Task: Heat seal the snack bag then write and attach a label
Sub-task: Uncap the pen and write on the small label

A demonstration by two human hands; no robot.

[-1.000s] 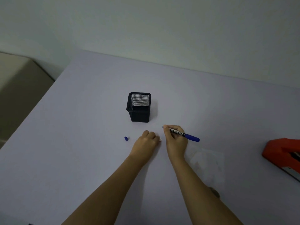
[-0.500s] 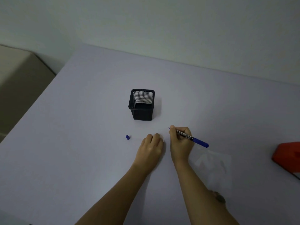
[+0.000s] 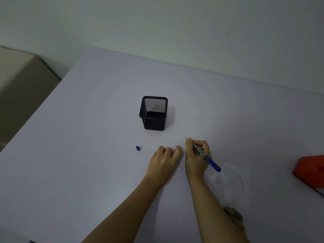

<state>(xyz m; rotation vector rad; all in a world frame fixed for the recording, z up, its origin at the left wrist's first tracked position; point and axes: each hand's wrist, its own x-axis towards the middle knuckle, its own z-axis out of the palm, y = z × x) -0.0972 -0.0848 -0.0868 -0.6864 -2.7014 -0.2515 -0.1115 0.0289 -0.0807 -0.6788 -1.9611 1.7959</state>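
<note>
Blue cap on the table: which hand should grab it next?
Left, probably. The left hand rests on the table close to the blue cap, while the right hand is busy gripping the pen.

Dim, bluish, even light; soft shadows; wide-angle bending at edges.

Nothing legible in the frame. The marker (image 3: pixel 204 155), right of centre, has a line of white print along its black barrel, but it is too small and blurred to make out any letters, brand or number.
</note>
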